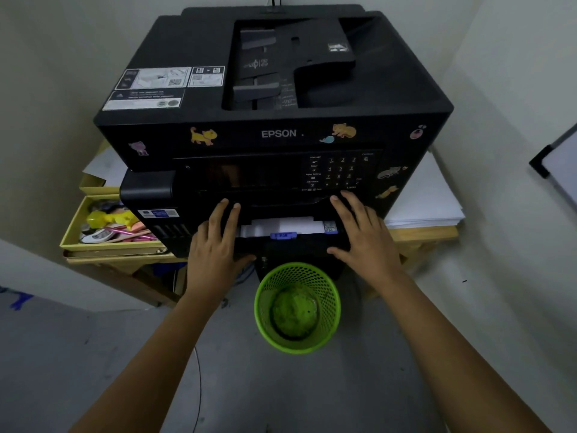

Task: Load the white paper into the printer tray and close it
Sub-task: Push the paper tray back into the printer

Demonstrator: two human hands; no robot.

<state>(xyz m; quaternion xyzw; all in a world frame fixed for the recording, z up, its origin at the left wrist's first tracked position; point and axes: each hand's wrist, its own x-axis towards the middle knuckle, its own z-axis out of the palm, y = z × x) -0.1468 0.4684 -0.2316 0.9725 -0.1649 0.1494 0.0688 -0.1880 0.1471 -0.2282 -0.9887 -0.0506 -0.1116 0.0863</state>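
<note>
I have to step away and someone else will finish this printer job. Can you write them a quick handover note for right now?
Left hand: fingers flat on the left of the tray, thumb under its front edge.
Right hand: the same on the right.
The white paper already lies in the tray behind the blue guide.
The tray still sticks out of the printer a little.
Left to do: push it in until flush.
A spare paper stack sits to the printer's right; a green bin stands below.

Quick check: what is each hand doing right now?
Left hand: open, fingers straight, pressing on the printer tray.
Right hand: open, pressing on the tray too.
</note>
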